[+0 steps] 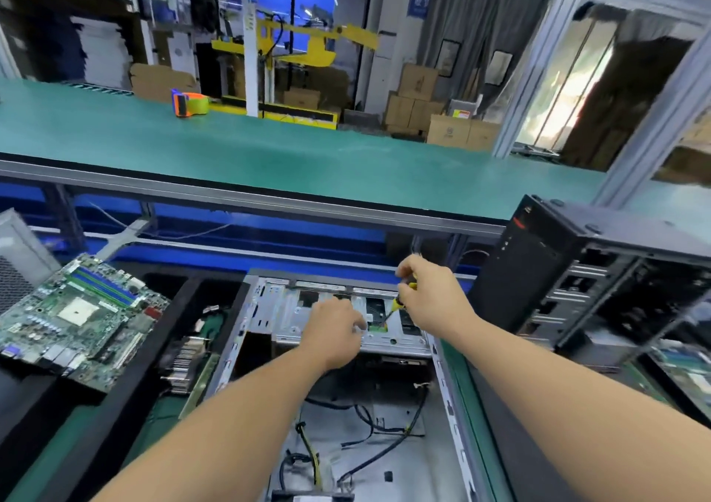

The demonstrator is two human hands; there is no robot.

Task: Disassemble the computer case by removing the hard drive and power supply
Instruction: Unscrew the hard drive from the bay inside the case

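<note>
Right hand (427, 293) wrapped round a yellow-handled screwdriver (396, 305), tip down into the drive cage (346, 309) of the open computer case (384, 424). Left hand (334, 328) just beside the tip, fingers curled on the cage; holding anything, can't tell. Hard drive likely dense, rigid, shock-sensitive, best lifted by its side edges. No readable labels.
</note>
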